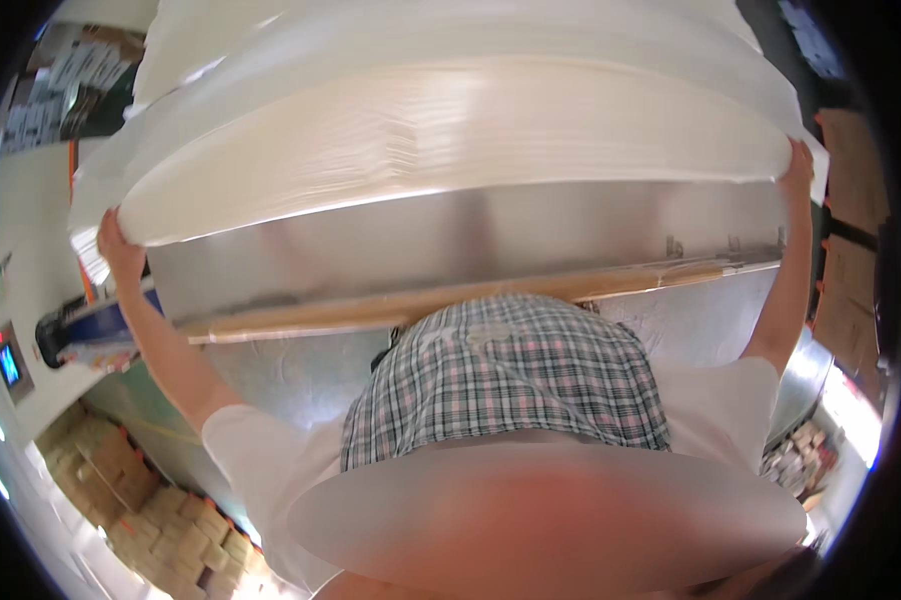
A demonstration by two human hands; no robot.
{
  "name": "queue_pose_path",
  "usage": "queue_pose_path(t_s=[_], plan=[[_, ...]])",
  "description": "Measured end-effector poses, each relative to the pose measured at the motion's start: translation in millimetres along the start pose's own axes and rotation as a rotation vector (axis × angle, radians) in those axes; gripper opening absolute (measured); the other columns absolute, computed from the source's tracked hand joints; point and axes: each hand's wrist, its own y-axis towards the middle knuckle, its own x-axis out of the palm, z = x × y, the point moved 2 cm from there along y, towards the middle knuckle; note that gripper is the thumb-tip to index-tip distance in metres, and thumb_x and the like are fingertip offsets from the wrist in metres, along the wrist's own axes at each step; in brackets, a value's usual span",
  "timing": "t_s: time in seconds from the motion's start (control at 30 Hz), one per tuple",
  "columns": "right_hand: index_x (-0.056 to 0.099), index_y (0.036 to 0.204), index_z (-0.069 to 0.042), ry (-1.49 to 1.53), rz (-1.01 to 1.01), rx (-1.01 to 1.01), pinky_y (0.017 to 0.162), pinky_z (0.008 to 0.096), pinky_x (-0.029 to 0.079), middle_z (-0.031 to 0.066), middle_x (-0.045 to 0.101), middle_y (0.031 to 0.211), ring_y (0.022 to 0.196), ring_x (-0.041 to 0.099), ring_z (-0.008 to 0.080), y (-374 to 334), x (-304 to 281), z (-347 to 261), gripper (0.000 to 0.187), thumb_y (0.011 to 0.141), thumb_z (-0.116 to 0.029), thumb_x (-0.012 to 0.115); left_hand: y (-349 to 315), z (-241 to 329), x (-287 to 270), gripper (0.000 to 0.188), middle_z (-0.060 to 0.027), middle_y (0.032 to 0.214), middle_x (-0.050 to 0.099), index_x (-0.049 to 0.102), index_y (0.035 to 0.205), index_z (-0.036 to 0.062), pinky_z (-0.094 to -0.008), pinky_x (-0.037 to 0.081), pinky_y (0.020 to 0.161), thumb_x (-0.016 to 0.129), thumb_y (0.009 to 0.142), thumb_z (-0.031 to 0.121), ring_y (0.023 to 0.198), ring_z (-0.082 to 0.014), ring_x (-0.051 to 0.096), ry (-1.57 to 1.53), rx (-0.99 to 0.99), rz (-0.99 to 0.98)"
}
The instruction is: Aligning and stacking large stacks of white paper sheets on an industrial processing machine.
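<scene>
A wide sheet of cream-white, thin, wrinkled sheeting (pixel 440 125) stretches across the view in front of me. My arms are spread wide. At the sheet's left end, my left hand (pixel 120 245) is closed on the near corner. My right hand (pixel 797 168) grips the opposite near corner, a little farther from me. Between the hands the near edge runs almost straight, above a smooth, metallic-looking tabletop (pixel 370 250). My fingertips are partly hidden by the sheeting.
A brown strip (pixel 450 302) lines the table's near edge, close to my checked apron (pixel 510 370). A dark blue object (pixel 100 330) sticks out at the left, near a wall panel with a lit screen (pixel 8 362). Cardboard boxes stand at the right (pixel 852 180) and lower left (pixel 175 530).
</scene>
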Motion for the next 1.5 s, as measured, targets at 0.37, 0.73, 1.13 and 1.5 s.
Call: queue_pose_path(t_s=[0.37, 0.73, 1.13, 1.5], plan=[[0.043, 0.121, -0.018, 0.076, -0.234, -0.089, 0.099, 0.0433, 0.023, 0.0164, 0.036, 0.127, 0.123, 0.029, 0.0298, -36, -8, -77, 0.054, 0.071, -0.010, 0.061, -73, 21, 1, 0.060, -0.0118, 0.123, 0.044, 0.048, 0.116, 0.0176, -0.0439, 0.020, 0.102, 0.060, 0.058, 0.003, 0.118, -0.0269, 0.037, -0.043, -0.352, -0.406], [0.034, 0.131, -0.014, -0.311, -1.043, -0.242, 0.100, 0.0426, 0.033, 0.0092, 0.042, 0.128, 0.117, 0.040, 0.0277, -20, 3, -77, 0.069, 0.069, -0.008, 0.064, -61, -3, 4, 0.079, -0.0105, 0.122, 0.045, 0.045, 0.120, 0.0175, -0.0407, 0.031, 0.097, 0.068, 0.046, 0.002, 0.115, -0.0292, 0.040, -0.008, -0.435, -1.112], [0.051, 0.113, -0.007, -0.206, -1.482, -0.246, 0.077, 0.0380, 0.047, 0.0146, 0.061, 0.098, 0.095, 0.056, 0.0311, 33, 97, -96, 0.081, 0.037, 0.012, 0.071, -23, 14, 118, 0.042, -0.0142, 0.109, 0.057, 0.056, 0.111, 0.0196, -0.0365, 0.042, 0.087, 0.040, 0.075, 0.005, 0.101, -0.0320, 0.053, -0.152, -0.411, -1.206], [0.053, 0.109, -0.004, 0.897, -0.396, -0.117, 0.072, 0.0212, 0.044, 0.0050, 0.058, 0.098, 0.081, 0.054, 0.0101, 9, -47, -237, 0.030, 0.079, -0.002, 0.056, -32, 203, -50, 0.022, -0.0092, 0.096, 0.059, 0.060, 0.094, 0.0062, -0.0324, 0.044, 0.082, 0.053, 0.074, 0.000, 0.095, -0.0250, 0.056, -0.676, -0.355, -0.062]])
